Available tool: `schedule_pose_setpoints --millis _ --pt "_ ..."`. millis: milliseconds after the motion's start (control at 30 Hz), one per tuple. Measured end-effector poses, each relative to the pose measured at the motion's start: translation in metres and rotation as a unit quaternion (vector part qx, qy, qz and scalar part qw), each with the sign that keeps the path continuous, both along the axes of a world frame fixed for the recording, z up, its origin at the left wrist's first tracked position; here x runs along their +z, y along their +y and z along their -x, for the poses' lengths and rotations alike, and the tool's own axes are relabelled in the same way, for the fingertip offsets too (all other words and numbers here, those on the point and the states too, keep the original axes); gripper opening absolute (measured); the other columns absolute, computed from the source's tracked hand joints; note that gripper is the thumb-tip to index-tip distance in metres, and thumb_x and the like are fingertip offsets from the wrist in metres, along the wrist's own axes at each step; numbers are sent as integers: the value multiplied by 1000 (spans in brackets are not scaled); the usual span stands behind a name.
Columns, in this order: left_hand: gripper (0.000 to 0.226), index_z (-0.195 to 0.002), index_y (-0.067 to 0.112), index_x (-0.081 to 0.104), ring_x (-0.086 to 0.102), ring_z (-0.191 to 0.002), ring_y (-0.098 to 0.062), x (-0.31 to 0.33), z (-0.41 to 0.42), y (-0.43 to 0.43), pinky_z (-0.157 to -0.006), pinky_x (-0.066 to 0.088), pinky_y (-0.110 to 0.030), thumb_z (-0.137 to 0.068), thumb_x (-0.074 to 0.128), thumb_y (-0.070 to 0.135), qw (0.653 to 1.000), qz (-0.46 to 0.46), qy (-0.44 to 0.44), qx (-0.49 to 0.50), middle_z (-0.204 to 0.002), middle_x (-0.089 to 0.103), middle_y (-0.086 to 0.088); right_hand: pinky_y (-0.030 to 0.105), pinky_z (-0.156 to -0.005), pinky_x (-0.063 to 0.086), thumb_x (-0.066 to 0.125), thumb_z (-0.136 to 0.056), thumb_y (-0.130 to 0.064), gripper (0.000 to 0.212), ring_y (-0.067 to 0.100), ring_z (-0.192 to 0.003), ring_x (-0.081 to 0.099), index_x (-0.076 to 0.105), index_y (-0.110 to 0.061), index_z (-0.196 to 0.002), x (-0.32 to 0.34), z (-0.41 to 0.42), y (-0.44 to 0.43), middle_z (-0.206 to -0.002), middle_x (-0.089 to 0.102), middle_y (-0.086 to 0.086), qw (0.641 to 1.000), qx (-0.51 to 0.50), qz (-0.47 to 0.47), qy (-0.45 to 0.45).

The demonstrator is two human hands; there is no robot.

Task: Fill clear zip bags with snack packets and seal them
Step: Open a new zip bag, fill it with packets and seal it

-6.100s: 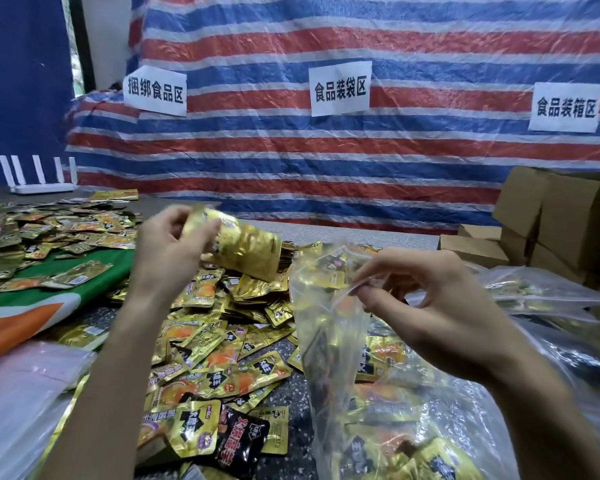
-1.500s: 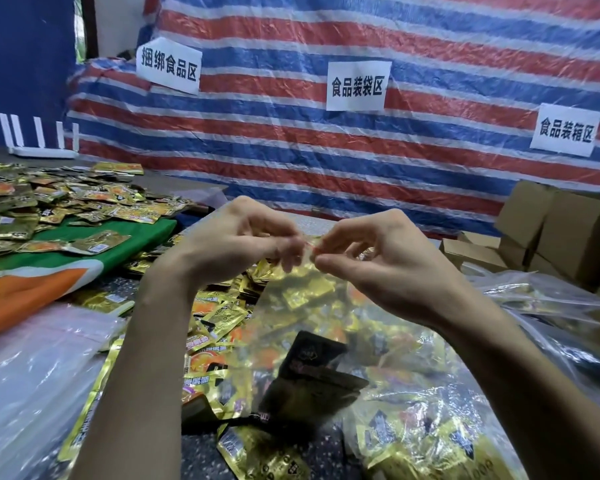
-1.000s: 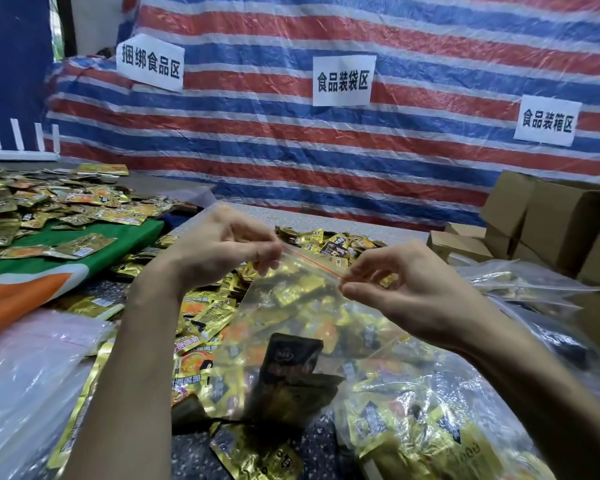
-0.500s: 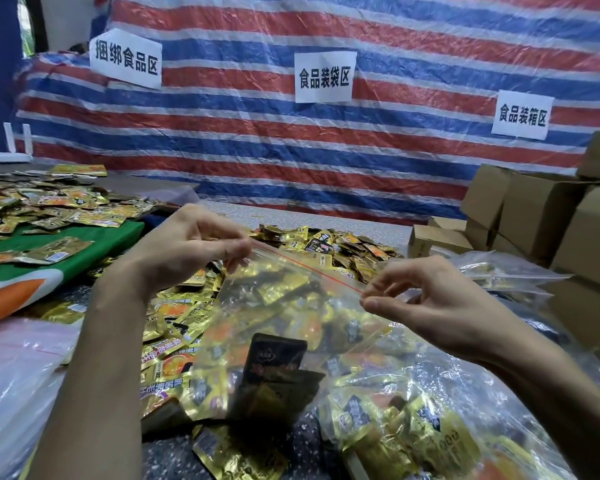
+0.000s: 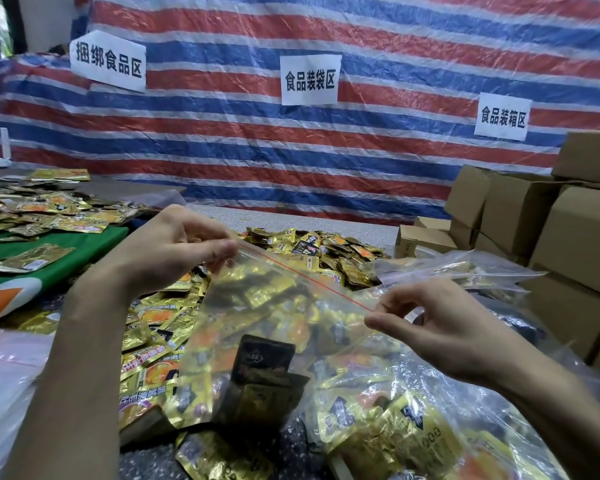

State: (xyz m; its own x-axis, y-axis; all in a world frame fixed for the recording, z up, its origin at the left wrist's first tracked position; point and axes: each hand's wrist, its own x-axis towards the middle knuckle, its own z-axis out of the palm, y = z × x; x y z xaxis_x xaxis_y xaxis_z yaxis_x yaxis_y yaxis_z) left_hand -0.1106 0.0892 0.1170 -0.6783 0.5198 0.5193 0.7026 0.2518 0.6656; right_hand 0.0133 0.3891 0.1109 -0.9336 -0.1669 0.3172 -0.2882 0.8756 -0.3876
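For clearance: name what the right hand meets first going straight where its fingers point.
The clear zip bag the right hand pinches; along its seal, probably the left hand next.

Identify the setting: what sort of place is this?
Likely a makeshift food-packing station: paper zone signs on a striped tarp, the middle one reading 食品装袋区 (food bagging area); loose snack packets heaped on the table; cardboard boxes stacked at right.

left hand [image 5: 174, 251] thumb-finger pinch | right hand [image 5: 440, 329] thumb-finger pinch | apart
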Motion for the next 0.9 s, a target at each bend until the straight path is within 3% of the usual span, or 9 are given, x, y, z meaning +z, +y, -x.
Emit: schedule_pose_setpoints --millis 100,200,300,400,500,600,667,767,900 --pt "21 -72 21 75 61 -68 -23 2 -2 6 -63 48 -24 -85 61 28 1000 13 -2 2 -71 69 -7 28 -69 52 60 -85 -53 25 2 -74 61 64 -30 -74 -2 -4 3 -76 67 -12 999 6 -16 -40" --pt "22 -74 20 73 62 -69 -21 5 -6 14 -63 48 -27 -91 59 21 999 35 8 6 -73 68 -6 29 -84 53 62 -81 -59 28 -3 -95 61 65 -35 -94 -1 -5 2 -97 66 -19 997 44 0 -65" --pt "25 -75 26 72 61 -67 -13 9 -16 21 -59 46 -18 -80 55 44 999 42 22 -5 -74 68 -2 25 -96 52 70 -71 -69 69 -7 -111 56 51 -34 -128 0 2 -6 -123 57 -24 992 79 53 -83" --pt "26 -79 29 72 62 -70 -9 12 -23 28 -58 46 -13 -77 54 48 998 49 44 4 -76 68 4 31 -102 50 77 -67 -67 94 0 -119 55 31 -38 -144 -10 17 -20 -138 53 -16 990 74 12 -117" --pt "23 -78 33 71 63 -67 -11 13 -28 36 -59 50 -25 -92 60 47 994 66 79 23 -70 68 7 40 -97 53 81 -79 -41 70 9 -111 63 41 -36 -135 -27 34 -37 -121 65 -13 982 114 2 -149" --pt "25 -73 29 70 61 -64 -15 14 -34 46 -61 47 -41 -84 56 46 994 77 82 12 -66 66 3 50 -72 61 71 -88 -12 34 25 -85 71 60 -21 -120 -36 47 -48 -95 74 7 971 119 75 -194" --pt "32 -73 24 69 59 -66 -14 14 -35 53 -61 46 -39 -92 56 46 992 76 97 20 -67 65 4 53 -63 60 64 -90 -1 22 35 -77 71 68 -10 -109 -31 54 -46 -90 73 20 972 104 108 -179" --pt "11 -92 24 63 58 -79 -3 14 -34 60 -64 47 -21 -90 61 35 987 27 139 74 -84 64 10 47 -61 62 58 -89 9 21 35 -78 72 72 -6 -96 -10 62 -33 -95 73 22 968 80 198 -130" --pt "47 -129 24 47 46 -98 0 11 -35 77 -84 38 -20 -87 57 40 975 1 182 131 -118 46 10 30 -52 57 61 -87 9 15 20 -66 71 73 0 -84 33 82 0 -83 73 14 959 27 280 22"
